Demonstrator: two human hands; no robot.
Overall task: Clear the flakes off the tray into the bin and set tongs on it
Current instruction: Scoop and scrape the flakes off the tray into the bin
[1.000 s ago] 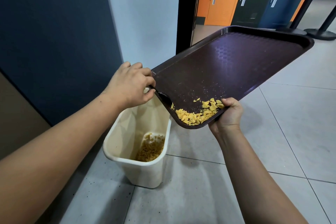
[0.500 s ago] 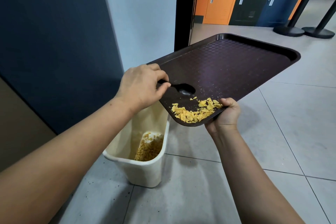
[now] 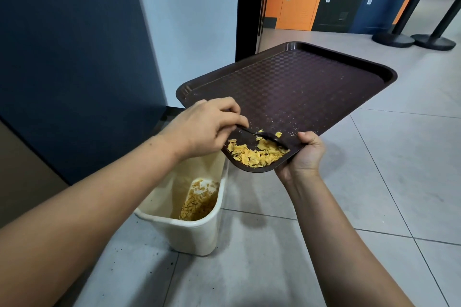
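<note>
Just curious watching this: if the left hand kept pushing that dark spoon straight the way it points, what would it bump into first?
Most likely the right hand. The spoon in the left hand points across the flakes toward the tray corner it grips; depth is uncertain.

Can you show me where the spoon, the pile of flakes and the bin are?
spoon point(image 3: 268, 136), head view, on its dark bowl among the flakes.
flakes point(image 3: 257, 156), head view, middle of the yellow pile at the tray's low corner.
bin point(image 3: 192, 234), head view, on its cream front wall.
</note>
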